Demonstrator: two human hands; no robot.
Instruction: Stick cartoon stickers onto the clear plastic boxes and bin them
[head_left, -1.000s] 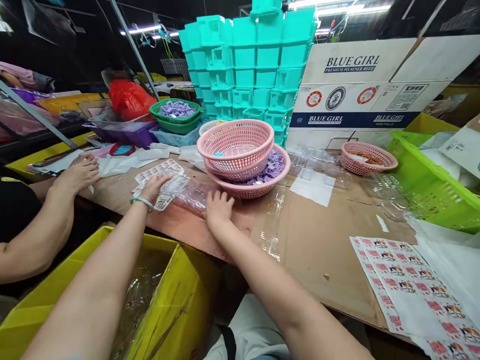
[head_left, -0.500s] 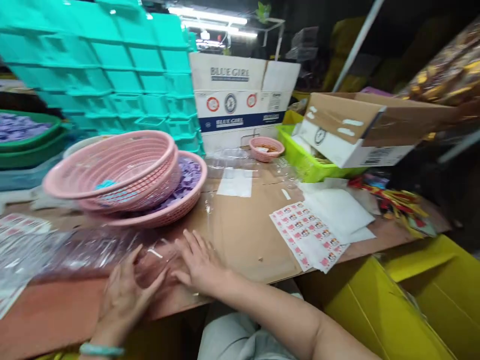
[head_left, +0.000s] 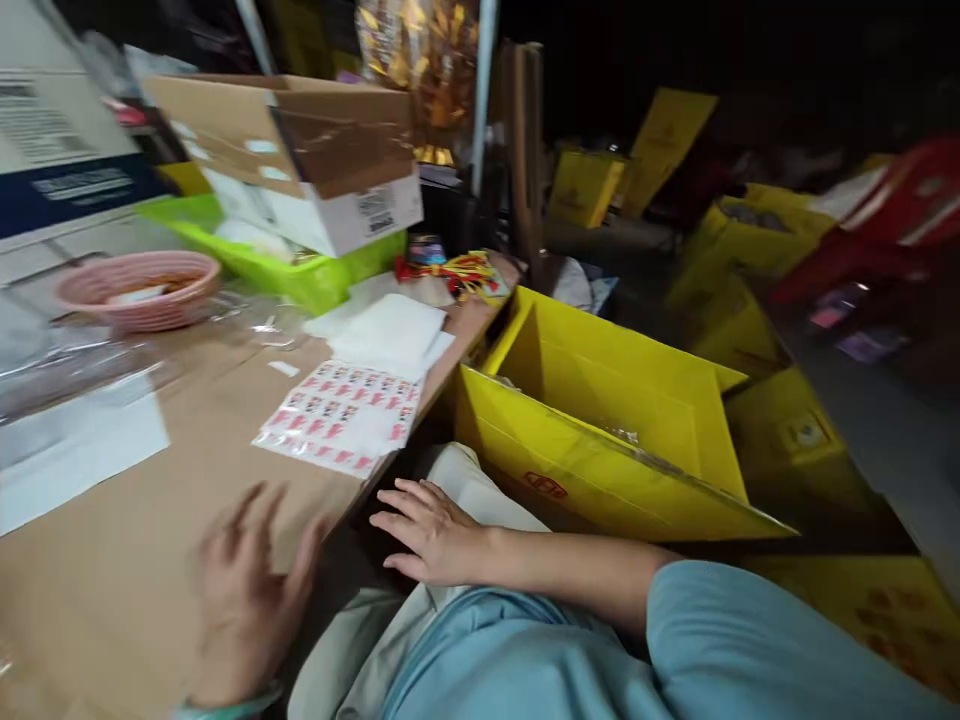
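My left hand (head_left: 251,590), smeared by motion, has its fingers spread above the brown cardboard table top (head_left: 135,540) and holds nothing. Over my lap, just off the table's edge, my right hand (head_left: 431,530) is open with fingers apart and bare. Sheets of red-and-black printed stickers (head_left: 341,415) lie near the edge, beyond both hands. Partly over them rests a stack of thin white sheets (head_left: 394,335). A white paper (head_left: 82,450) lies on the left of the table, with clear plastic packaging (head_left: 67,370) behind it.
A yellow carton (head_left: 600,440) stands open right of the table, with clear scraps inside. A pink basket (head_left: 139,290), a lime-green crate (head_left: 315,280) with a cardboard box (head_left: 300,160) on it, and red-and-yellow tasselled pieces (head_left: 457,272) line the back. More yellow cartons (head_left: 589,188) stand on the floor.
The view has swung right, bringing the yellow carton into full sight. Both hands have left the clear plastic in front of the pink baskets; the right hand has moved off the table over my lap.
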